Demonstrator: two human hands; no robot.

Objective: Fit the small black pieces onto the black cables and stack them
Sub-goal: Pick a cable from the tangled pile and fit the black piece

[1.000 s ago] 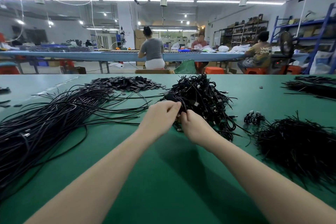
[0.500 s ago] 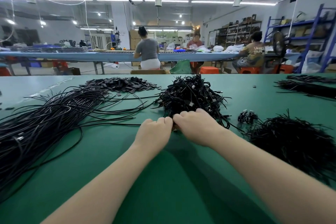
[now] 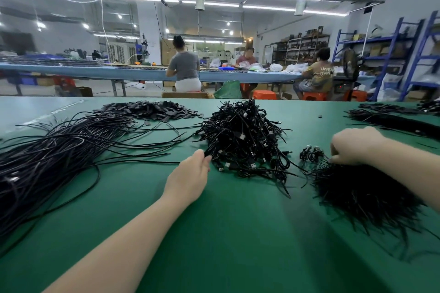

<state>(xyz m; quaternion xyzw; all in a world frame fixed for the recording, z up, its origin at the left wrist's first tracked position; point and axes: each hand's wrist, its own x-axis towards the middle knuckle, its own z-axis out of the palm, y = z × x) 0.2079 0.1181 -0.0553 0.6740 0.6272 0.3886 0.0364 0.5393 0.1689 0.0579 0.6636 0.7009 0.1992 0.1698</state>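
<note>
Broadly, a green table (image 3: 238, 233) fills the lower view, and beyond it stands a long blue bench (image 3: 133, 74) where three people sit at work, with blue shelving (image 3: 390, 54) along the right wall.

Biggest on the table is the sweep of long black cables (image 3: 47, 162), lying loose at the left with their ends fanning toward the middle. Next comes the heap of thin black strands (image 3: 364, 195) at the right, spread toward the near edge. At the middle sits the tangled pile of plug-ended cables (image 3: 240, 140), its metal connectors showing here and there. Behind the long cables, toward the far edge, lies a flat mound of small black pieces (image 3: 147, 109). Another dark bundle of cables (image 3: 392, 121) rests at the far right. Smallest is a little knot of coiled cables (image 3: 312, 152), between the tangled pile and the strand heap.

The hands are well apart. The left hand (image 3: 190, 178) lies palm-down with its fingers fairly straight, the tips touching the near left edge of the tangled pile; whether it grips a cable there cannot be told. The right hand (image 3: 354, 145) reaches to the far edge of the strand heap, just beside the little knot, with its fingers curled downward into the strands; whether they pinch anything is hidden.
</note>
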